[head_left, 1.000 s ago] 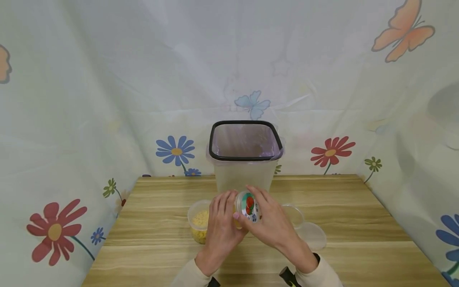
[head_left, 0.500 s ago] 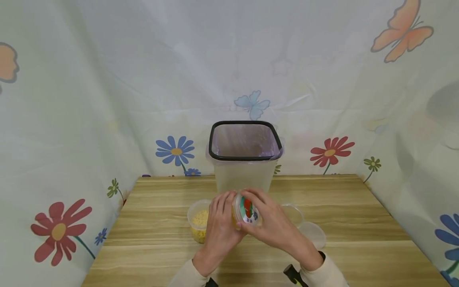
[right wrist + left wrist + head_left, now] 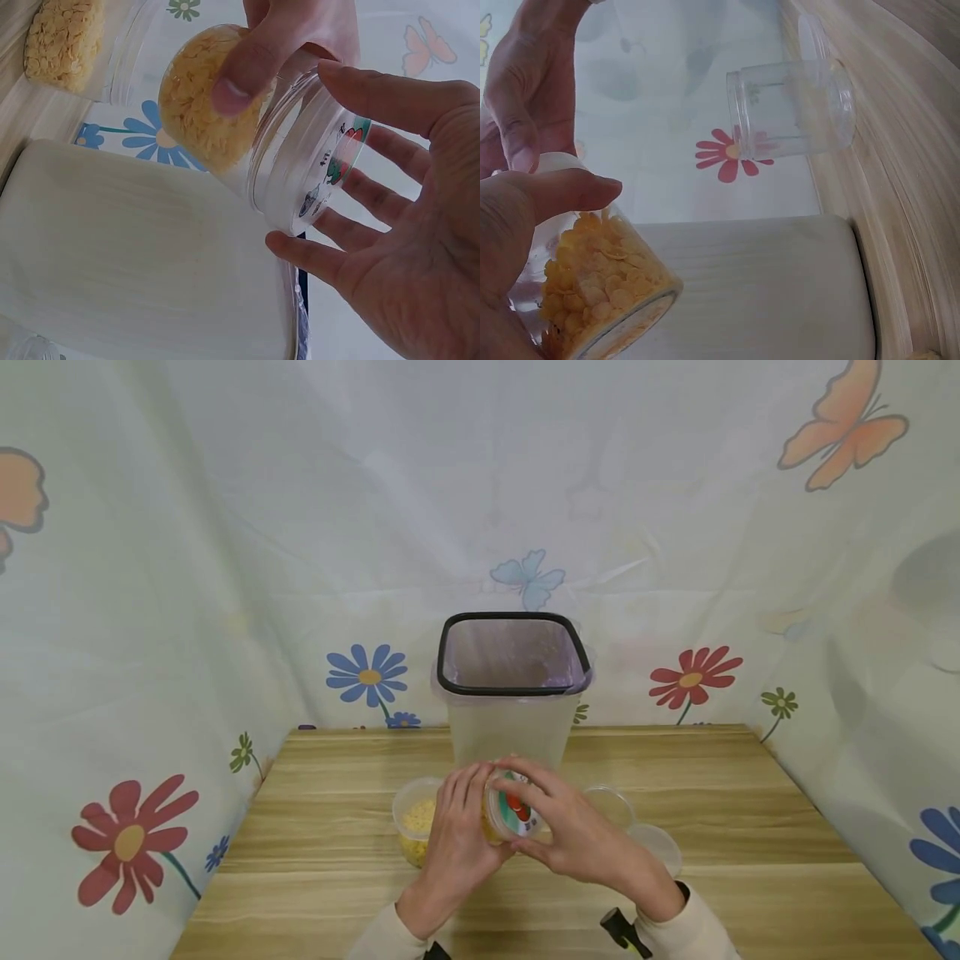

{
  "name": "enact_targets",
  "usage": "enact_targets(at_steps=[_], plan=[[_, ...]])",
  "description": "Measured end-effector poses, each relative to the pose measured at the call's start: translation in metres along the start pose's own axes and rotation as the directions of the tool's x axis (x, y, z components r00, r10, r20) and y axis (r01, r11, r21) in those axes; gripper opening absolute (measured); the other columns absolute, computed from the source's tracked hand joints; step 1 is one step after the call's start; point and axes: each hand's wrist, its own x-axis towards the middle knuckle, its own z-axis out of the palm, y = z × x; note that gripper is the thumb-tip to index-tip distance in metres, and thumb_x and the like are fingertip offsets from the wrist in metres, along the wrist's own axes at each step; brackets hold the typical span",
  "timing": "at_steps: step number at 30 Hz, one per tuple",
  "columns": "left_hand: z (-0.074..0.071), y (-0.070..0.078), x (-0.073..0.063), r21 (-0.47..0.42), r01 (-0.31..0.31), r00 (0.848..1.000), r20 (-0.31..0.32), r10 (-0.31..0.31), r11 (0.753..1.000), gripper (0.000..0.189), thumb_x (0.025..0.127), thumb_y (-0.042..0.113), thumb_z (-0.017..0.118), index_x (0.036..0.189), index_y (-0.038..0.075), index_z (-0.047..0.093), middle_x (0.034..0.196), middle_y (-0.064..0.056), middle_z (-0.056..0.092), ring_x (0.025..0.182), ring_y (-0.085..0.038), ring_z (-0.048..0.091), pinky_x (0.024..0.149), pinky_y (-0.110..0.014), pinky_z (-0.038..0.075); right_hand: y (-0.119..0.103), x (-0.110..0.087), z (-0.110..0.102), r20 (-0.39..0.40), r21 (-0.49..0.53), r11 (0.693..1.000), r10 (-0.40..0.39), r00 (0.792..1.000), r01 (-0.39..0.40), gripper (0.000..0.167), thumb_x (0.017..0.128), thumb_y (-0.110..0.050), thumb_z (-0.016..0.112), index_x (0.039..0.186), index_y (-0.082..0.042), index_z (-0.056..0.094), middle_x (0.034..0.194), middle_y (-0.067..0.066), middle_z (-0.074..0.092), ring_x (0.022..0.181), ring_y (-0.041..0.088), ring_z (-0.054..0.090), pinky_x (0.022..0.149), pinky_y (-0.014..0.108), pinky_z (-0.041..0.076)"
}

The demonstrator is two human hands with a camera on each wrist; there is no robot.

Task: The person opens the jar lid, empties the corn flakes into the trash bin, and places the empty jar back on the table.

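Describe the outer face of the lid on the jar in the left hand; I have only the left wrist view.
Observer: In the right wrist view, the lid carries a red and green print.
Operator: Good. Report on the top of the bin.
Observer: The head view shows a black band running around its open top.
Operator: Now tell me what stands just left of the left hand.
Observer: In the head view, a clear container with yellow flakes in it, partly hidden by that hand.
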Motion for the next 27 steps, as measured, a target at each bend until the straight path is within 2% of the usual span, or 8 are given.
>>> enact_targets(at_steps=[4,9,12,16,20,22,24,27], plan=[[0.000,0.000,0.000,-0.004,0.005,1.000,0.007,-0.005,1.000,0.103,0.050,0.035,0.097,0.136,0.009,0.048,0.130,-0.006,0.057,0.121,-0.024,0.051,0.104,-0.041,0.045,-0.001,-0.001,-0.001,0.022,0.022,1.000,0.018,1.000,-0.018,0.087,0.069,-0.019,0.090,0.144,-0.017,0.046,0.157,0.007,0.035,0.146,0.034,0.033,0.104,0.051,0.047],[0.000,0.000,0.000,-0.015,0.003,1.000,0.003,-0.003,1.000,0.098,0.053,0.029,0.094,0.136,0.008,0.047,0.130,-0.008,0.057,0.121,-0.026,0.051,0.105,-0.043,0.044,-0.007,0.000,-0.001,0.002,0.050,0.995,0.084,0.996,-0.084,0.098,0.073,-0.035,0.086,0.153,-0.019,0.031,0.163,0.005,0.022,0.147,0.034,0.030,0.103,0.053,0.048],[0.000,0.001,0.001,-0.017,-0.001,1.000,-0.012,0.000,1.000,0.090,0.059,0.031,0.090,0.136,0.007,0.048,0.129,-0.008,0.058,0.120,-0.025,0.052,0.104,-0.042,0.044,-0.013,0.002,-0.001,-0.064,0.041,0.987,0.161,0.985,-0.158,0.091,0.080,-0.045,0.078,0.154,-0.021,0.030,0.160,0.008,0.028,0.141,0.034,0.040,0.099,0.051,0.051],[0.001,0.002,0.001,0.004,-0.004,0.999,-0.039,0.004,1.000,0.086,0.062,0.035,0.088,0.134,0.006,0.050,0.127,-0.008,0.059,0.118,-0.025,0.052,0.103,-0.040,0.044,-0.021,0.003,0.001,-0.137,0.019,0.957,0.289,0.947,-0.289,0.083,0.083,-0.051,0.073,0.151,-0.022,0.036,0.154,0.011,0.039,0.133,0.035,0.050,0.094,0.051,0.053],[0.002,0.003,0.002,0.020,-0.012,0.998,-0.056,0.013,1.000,0.088,0.060,0.035,0.090,0.133,0.006,0.050,0.127,-0.008,0.058,0.118,-0.025,0.051,0.103,-0.041,0.043,-0.025,0.006,0.004,-0.143,-0.010,0.916,0.396,0.907,-0.401,0.078,0.082,-0.055,0.072,0.146,-0.021,0.045,0.146,0.009,0.049,0.120,0.031,0.060,0.085,0.044,0.056],[0.002,0.004,0.002,0.030,-0.018,0.998,-0.061,0.020,0.999,0.088,0.059,0.035,0.090,0.132,0.006,0.051,0.127,-0.007,0.058,0.117,-0.025,0.051,0.103,-0.041,0.044,-0.026,0.007,0.006,-0.140,-0.022,0.901,0.426,0.894,-0.433,0.074,0.081,-0.055,0.072,0.142,-0.020,0.049,0.141,0.006,0.053,0.112,0.026,0.063,0.080,0.039,0.056],[0.002,0.004,0.002,0.037,-0.022,0.998,-0.063,0.024,0.999,0.088,0.059,0.035,0.090,0.132,0.006,0.051,0.127,-0.008,0.058,0.117,-0.025,0.052,0.102,-0.042,0.044,-0.025,0.008,0.006,-0.141,-0.026,0.898,0.432,0.891,-0.440,0.071,0.080,-0.052,0.074,0.138,-0.019,0.052,0.137,0.005,0.056,0.107,0.023,0.064,0.076,0.034,0.055],[0.001,0.005,0.002,0.045,-0.015,0.998,-0.055,0.017,0.999,0.088,0.058,0.035,0.090,0.132,0.006,0.051,0.126,-0.007,0.058,0.117,-0.025,0.052,0.103,-0.042,0.044,-0.023,0.008,0.006,-0.147,-0.017,0.911,0.405,0.902,-0.412,0.069,0.078,-0.047,0.078,0.136,-0.017,0.055,0.134,0.004,0.057,0.105,0.021,0.065,0.076,0.031,0.055]])
